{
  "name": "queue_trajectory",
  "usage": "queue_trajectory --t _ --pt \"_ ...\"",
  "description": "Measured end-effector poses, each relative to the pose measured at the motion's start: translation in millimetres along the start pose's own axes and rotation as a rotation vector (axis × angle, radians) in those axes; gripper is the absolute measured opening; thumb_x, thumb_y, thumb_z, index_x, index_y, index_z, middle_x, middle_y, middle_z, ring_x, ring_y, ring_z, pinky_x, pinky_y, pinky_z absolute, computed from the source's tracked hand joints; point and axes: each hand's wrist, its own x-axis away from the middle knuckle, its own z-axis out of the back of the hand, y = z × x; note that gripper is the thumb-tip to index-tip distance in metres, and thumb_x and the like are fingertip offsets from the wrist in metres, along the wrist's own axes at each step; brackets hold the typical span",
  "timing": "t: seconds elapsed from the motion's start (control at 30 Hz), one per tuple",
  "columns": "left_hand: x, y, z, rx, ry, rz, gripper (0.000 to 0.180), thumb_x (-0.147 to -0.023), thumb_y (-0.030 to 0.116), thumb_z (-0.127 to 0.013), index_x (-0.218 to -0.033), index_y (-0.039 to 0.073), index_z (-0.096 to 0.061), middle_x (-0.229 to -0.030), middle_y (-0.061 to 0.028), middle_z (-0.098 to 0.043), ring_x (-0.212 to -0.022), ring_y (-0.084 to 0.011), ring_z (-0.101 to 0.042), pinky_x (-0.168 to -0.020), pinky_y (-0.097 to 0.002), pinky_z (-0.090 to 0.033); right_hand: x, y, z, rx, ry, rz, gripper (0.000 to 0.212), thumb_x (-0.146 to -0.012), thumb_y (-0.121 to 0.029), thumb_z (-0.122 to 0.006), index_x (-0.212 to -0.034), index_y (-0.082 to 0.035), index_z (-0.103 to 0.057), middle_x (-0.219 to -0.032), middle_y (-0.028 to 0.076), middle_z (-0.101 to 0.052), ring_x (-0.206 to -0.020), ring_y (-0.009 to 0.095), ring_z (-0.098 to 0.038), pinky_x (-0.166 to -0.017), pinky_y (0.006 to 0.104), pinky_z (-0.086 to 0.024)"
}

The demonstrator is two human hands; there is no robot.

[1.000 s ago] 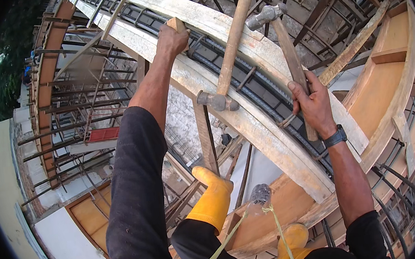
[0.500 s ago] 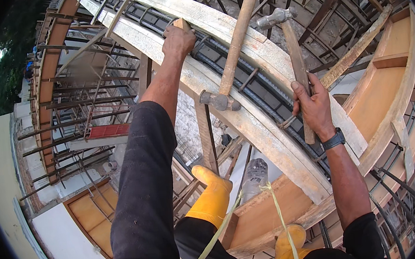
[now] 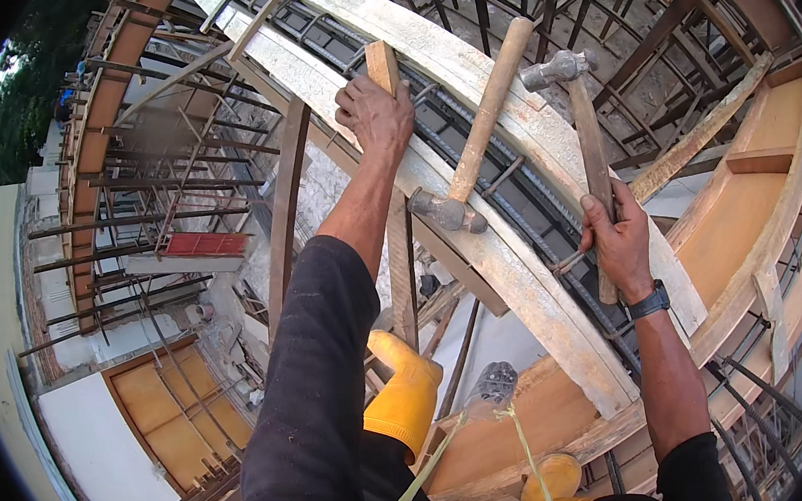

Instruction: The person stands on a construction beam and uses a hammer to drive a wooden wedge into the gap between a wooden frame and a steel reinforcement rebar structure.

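Note:
My left hand is closed on a short wooden block, whose end sticks up past my fingers over the rebar-filled gap between two pale form boards. In my right hand is a hammer, held by its wooden handle with the metal head raised away from me. A second hammer lies across the gap, its head on the near form board; neither hand touches it. Steel bars with ties run along the gap beneath both hands. Parts of the block are hidden behind my left fingers.
My yellow boots are below, one near a curved plywood form. A clear bottle hangs by a green cord. Bars and props fill the drop at left, near a red panel. Another curved form stands at right.
My left hand has come slightly nearer along the form, and more of the wooden block shows above it. The view has shifted a little. My right hand still holds its hammer.

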Motion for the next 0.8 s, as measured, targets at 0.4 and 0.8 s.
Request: queue_trajectory --t 0.4,0.8 --pt "22 -11 6 0.115 0.142 -0.048 0.065 -0.088 0.038 -0.070 -0.137 -0.001 -0.051 -0.142 -0.0175 -0.052 -0.138 -0.0350 -0.038 -0.116 -0.0517 -0.024 -2 -8 2 0.087 -0.068 -0.032 0.032 -0.103 -0.023 -0.065 -0.123 0.001 -0.058 -0.072 -0.001 -0.056 -0.053 0.006 -0.053 -0.047 0.0225 -0.043" --pt "23 -4 9 0.260 0.151 -0.011 0.063 -0.083 0.031 -0.071 -0.133 -0.001 -0.053 -0.138 -0.0161 -0.055 -0.136 -0.0362 -0.041 -0.115 -0.0515 -0.024 -206 -260 -141 1.316 -0.562 0.813 0.043 -0.106 -0.033 -0.052 -0.135 -0.002 -0.059 -0.108 0.026 -0.071 -0.103 0.041 -0.069 -0.091 0.0460 -0.054"
